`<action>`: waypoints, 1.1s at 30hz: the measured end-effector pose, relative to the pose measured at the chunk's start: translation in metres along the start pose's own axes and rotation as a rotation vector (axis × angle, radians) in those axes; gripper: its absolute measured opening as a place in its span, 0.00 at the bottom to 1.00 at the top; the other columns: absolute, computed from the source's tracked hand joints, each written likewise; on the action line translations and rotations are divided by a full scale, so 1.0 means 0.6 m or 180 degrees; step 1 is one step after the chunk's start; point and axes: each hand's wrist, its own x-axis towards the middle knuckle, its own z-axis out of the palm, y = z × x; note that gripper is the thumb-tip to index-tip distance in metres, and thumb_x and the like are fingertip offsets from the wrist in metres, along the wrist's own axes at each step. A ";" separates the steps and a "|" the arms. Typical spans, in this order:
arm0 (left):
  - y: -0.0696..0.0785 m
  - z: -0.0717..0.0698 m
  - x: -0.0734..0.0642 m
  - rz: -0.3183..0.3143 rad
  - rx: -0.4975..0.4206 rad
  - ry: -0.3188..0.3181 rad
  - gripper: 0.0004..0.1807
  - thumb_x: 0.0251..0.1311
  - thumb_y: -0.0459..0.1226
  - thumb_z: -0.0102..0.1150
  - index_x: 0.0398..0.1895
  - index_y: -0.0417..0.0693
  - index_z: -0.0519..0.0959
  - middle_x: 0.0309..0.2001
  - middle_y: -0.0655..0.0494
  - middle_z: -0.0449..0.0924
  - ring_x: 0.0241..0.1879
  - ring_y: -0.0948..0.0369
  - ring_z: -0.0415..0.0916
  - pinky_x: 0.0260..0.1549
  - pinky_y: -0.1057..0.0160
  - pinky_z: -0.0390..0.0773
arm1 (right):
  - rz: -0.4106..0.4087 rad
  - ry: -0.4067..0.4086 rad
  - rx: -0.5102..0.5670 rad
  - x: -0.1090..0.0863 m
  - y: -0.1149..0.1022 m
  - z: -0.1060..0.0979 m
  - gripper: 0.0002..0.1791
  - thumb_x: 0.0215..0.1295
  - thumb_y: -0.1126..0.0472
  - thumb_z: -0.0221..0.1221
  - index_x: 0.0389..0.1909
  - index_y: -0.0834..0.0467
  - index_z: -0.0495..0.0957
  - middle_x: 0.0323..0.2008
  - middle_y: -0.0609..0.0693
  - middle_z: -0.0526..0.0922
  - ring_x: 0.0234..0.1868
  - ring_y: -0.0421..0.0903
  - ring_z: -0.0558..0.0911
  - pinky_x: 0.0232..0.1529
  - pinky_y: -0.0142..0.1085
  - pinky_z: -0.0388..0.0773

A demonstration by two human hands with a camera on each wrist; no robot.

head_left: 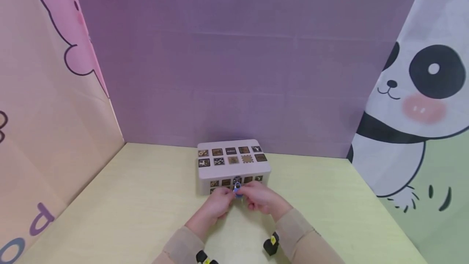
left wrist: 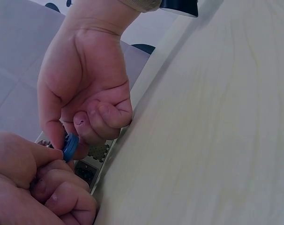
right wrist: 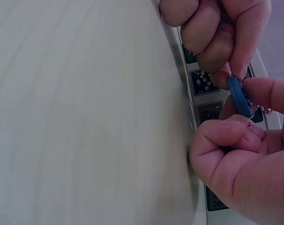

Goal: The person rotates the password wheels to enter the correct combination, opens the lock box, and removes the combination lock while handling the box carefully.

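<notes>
A small blue padlock (head_left: 237, 189) hangs at the front latch of a white box (head_left: 234, 169) printed with rows of small dark pictures. From the left side, my left hand (head_left: 219, 202) pinches the padlock's edge between thumb and forefinger. My right hand (head_left: 264, 199) pinches the opposite edge, its other fingers curled into the palm. In the right wrist view the padlock (right wrist: 239, 97) sits between both sets of fingertips, close to the box front. The lower face of the padlock is partly hidden by the fingers.
The box stands on a pale wooden table (head_left: 146, 199), near its back edge. A purple cloth wall (head_left: 234, 60) rises right behind. Printed panels flank the table, with a panda (head_left: 399, 141) on the right one. Black wrist cameras (head_left: 271, 245) sit under the sleeves.
</notes>
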 end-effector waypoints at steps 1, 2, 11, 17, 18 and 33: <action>0.000 0.000 0.000 0.0001 0.0000 0.0001 0.11 0.73 0.33 0.49 0.44 0.31 0.77 0.18 0.63 0.62 0.11 0.68 0.54 0.09 0.71 0.56 | -0.0001 -0.0004 -0.0007 0.000 0.000 0.000 0.15 0.68 0.61 0.61 0.48 0.67 0.82 0.19 0.44 0.66 0.18 0.38 0.63 0.21 0.29 0.62; 0.000 0.000 0.000 0.0002 0.0001 0.0002 0.11 0.73 0.33 0.49 0.43 0.31 0.77 0.18 0.63 0.62 0.11 0.68 0.54 0.09 0.71 0.56 | -0.0001 -0.0007 -0.0011 0.000 0.000 -0.001 0.15 0.68 0.60 0.61 0.48 0.67 0.82 0.19 0.44 0.66 0.18 0.38 0.63 0.21 0.29 0.62; 0.001 0.001 0.000 0.0050 0.0004 0.0020 0.11 0.73 0.33 0.49 0.43 0.30 0.77 0.17 0.63 0.62 0.11 0.69 0.53 0.09 0.71 0.56 | -0.0010 0.0027 -0.0081 0.000 0.000 0.000 0.14 0.68 0.59 0.61 0.46 0.66 0.82 0.18 0.43 0.65 0.18 0.38 0.64 0.20 0.29 0.63; 0.004 0.001 -0.002 0.0016 0.0032 0.0029 0.12 0.73 0.32 0.49 0.43 0.30 0.78 0.17 0.63 0.62 0.11 0.69 0.53 0.09 0.71 0.55 | -0.0004 0.0026 -0.0099 0.000 0.000 0.002 0.13 0.69 0.59 0.60 0.44 0.65 0.82 0.18 0.43 0.65 0.18 0.38 0.63 0.20 0.28 0.62; 0.004 0.001 -0.002 0.0003 0.0031 0.0030 0.12 0.73 0.32 0.49 0.43 0.30 0.78 0.17 0.63 0.61 0.11 0.69 0.53 0.09 0.71 0.55 | -0.0004 0.0022 -0.0091 0.000 -0.001 0.002 0.13 0.69 0.59 0.60 0.44 0.65 0.82 0.18 0.43 0.65 0.18 0.38 0.63 0.20 0.28 0.62; 0.007 0.001 -0.005 0.0056 0.0063 0.0061 0.12 0.73 0.32 0.50 0.44 0.29 0.79 0.17 0.64 0.62 0.11 0.69 0.53 0.09 0.72 0.55 | 0.0011 -0.0035 0.0100 0.000 0.002 -0.014 0.16 0.72 0.55 0.59 0.46 0.65 0.81 0.20 0.42 0.65 0.19 0.38 0.61 0.22 0.29 0.61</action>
